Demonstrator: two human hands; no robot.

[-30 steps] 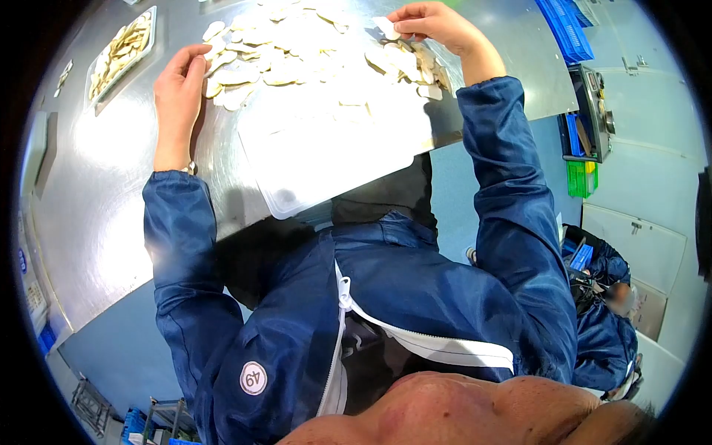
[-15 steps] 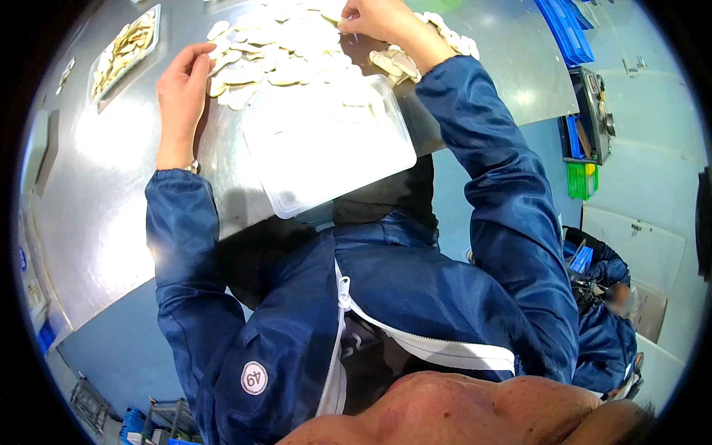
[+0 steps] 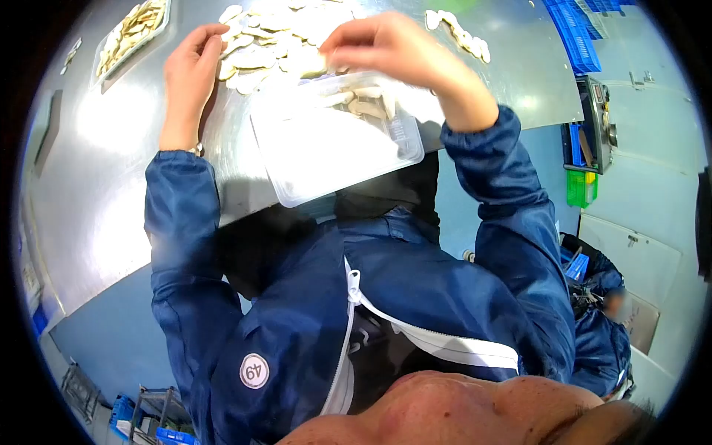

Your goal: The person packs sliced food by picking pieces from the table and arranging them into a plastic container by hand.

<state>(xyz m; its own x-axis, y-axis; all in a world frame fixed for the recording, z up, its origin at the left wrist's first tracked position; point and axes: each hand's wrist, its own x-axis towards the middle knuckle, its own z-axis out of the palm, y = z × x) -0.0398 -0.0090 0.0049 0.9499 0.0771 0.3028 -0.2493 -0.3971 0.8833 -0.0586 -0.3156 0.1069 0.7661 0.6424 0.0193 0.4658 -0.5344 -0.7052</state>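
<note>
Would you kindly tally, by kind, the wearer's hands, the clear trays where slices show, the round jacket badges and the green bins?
Hands: 2 (left hand, right hand)
Clear trays: 2 (left tray, near tray)
Badges: 1 (badge)
Green bins: 1 (bin)
Total: 6

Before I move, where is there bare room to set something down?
Shiny steel table: one patch between the pale-rimmed rectangular tray of slices, the left hand and the near edge; another between the row of pale oval slices and the table's right edge. Crowded: around the right hand, with the pile of pale oval slices and the clear rectangular plastic container.
</note>
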